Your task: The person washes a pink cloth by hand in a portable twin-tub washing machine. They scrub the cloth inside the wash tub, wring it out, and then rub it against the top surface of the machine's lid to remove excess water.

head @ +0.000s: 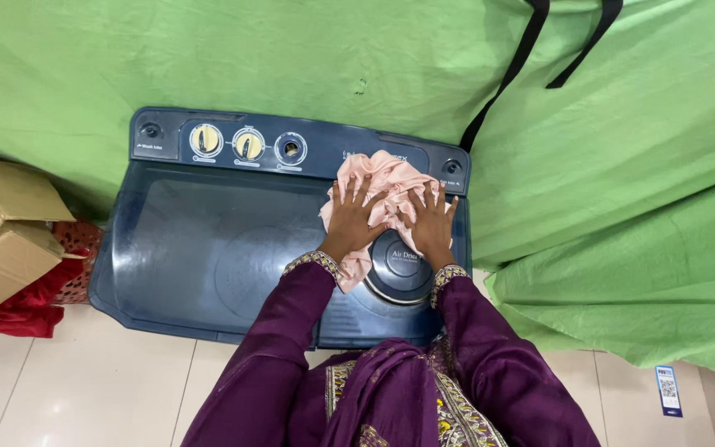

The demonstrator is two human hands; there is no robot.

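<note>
step in hand: both hands rest flat on a peach-pink cloth bunched on top of a dark blue twin-tub washing machine. the cloth lies on the right-hand section of the machine, partly over the round spin-tub lid and reaching up against the control panel.

hand state: the left hand lies palm-down on the left part of the cloth, its fingers spread and pointing toward the panel. the right hand lies palm-down on the right part, its fingers likewise spread. neither hand pinches or grips; both press on the fabric from above. purple sleeves with embroidered cuffs cover both forearms.

surroundings: three dials sit on the panel, left of the cloth. the larger transparent wash-tub lid is shut. a green sheet hangs behind and beside the machine. a cardboard box and red fabric lie on the floor at the left.

judgement: the work appears to be at the stage of gathering or pressing the cloth over the spin-tub side. the round lid looks closed beneath it, so any next move calls for closing the fingers on the fabric to get a firm hold, and keeping loose folds clear of the lid edge and dials.
</note>
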